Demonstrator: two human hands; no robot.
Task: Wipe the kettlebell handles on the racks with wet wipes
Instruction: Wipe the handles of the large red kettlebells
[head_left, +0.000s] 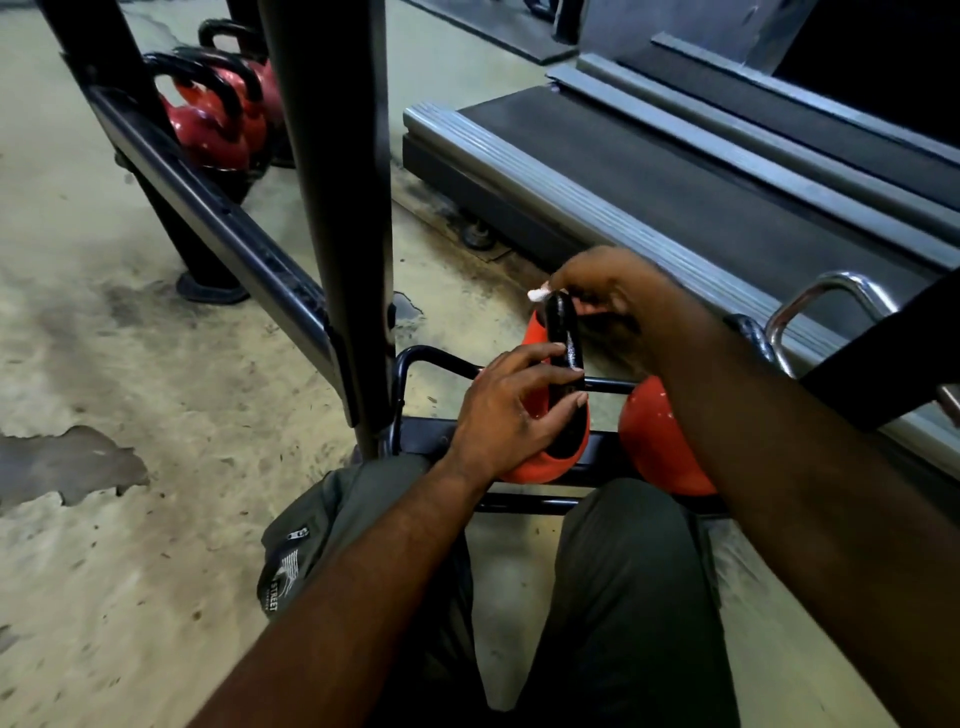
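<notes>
The left hand (511, 410) clamps the glossy black kettlebell handle (563, 345); at its 12 o'clock end the right hand (605, 299) pinches a white wet wipe (537, 295).

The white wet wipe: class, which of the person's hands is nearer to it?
Right. The right hand pinches the wet wipe at the top of the black handle; the left hand grips lower down.

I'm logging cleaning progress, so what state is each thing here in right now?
Left hand: gripping the black kettlebell handle's near end.
Right hand: pressing a white wet wipe on the handle's far end.
Black kettlebell handle: held, glossy streak showing.
Orange kettlebell: seated on the low black rack.
Second orange kettlebell: on the rack, untouched.
Red kettlebells: racked, untouched.
</notes>
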